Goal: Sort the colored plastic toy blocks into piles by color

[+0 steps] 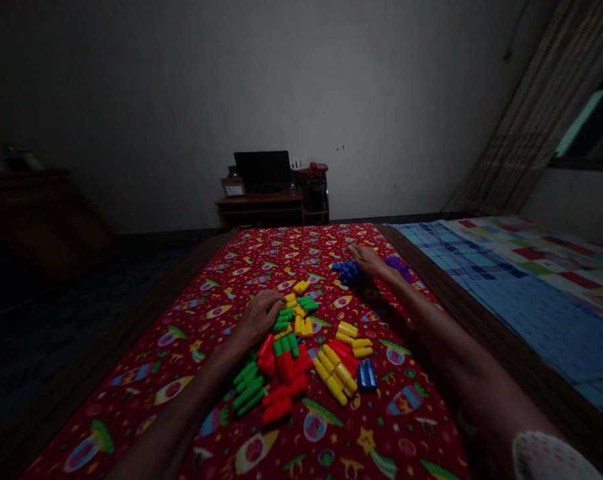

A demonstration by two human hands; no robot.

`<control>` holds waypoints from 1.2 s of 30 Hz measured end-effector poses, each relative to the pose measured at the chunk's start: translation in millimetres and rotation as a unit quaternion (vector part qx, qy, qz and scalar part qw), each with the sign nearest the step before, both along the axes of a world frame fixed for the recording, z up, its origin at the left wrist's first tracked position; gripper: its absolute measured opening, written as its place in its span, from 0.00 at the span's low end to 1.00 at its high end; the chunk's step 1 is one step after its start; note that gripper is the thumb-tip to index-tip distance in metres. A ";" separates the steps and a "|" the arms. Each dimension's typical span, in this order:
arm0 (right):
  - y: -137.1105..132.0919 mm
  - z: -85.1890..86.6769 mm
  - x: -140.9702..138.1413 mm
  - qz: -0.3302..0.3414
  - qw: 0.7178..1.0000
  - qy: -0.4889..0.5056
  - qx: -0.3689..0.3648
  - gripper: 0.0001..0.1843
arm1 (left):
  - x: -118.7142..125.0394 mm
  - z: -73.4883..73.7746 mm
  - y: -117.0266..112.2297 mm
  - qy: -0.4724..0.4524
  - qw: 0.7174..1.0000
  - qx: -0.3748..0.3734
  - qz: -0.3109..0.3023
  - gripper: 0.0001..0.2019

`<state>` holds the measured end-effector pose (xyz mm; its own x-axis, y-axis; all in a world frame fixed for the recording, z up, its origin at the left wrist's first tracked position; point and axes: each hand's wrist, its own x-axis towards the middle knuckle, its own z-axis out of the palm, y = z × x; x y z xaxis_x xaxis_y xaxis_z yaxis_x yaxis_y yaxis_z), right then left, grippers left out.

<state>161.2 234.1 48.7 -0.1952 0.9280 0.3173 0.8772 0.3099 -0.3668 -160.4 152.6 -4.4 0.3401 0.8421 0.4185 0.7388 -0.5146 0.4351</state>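
Observation:
My left hand (262, 315) rests at the left edge of a pile of toy building blocks, beside green blocks (282, 320) and a yellow block (289, 301). Its thumb and forefinger are apart; the other fingers are mostly hidden. Farther out, my right hand (367, 259) is stretched flat beside a cluster of blue blocks (350, 273), partly covering it. Purple blocks (398, 267) lie just right of that wrist. Between my arms are red blocks (285, 390), more green blocks (249, 387), joined yellow blocks (334, 375) and a dark blue block (367, 375).
A red patterned cloth (216, 310) covers the surface under the blocks. On the right lies checked blue bedding (511, 300). A desk (261, 201) with a dark monitor (263, 170) stands against the far wall, and a curtain (526, 113) hangs at right.

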 end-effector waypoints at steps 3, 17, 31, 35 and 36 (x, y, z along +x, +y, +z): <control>-25.5 11.2 8.7 -0.011 0.995 0.079 0.052 0.29 | -0.1 -0.7 0.2 -0.002 1.000 0.003 -0.001 0.15; -227.6 -38.5 7.3 0.162 0.974 -0.025 -0.156 0.19 | 2.2 -1.3 2.7 -0.018 1.000 0.009 -0.003 0.14; -138.4 -12.1 27.1 0.075 0.964 0.204 -0.154 0.16 | 2.0 0.5 2.6 -0.027 1.000 0.008 -0.009 0.14; -70.4 9.2 27.7 0.020 0.990 0.111 -0.079 0.15 | 2.2 2.1 1.1 -0.029 1.000 0.007 -0.011 0.14; -57.0 12.7 24.6 0.003 0.994 0.077 -0.075 0.15 | 1.9 1.8 1.1 -0.029 0.999 0.007 -0.012 0.14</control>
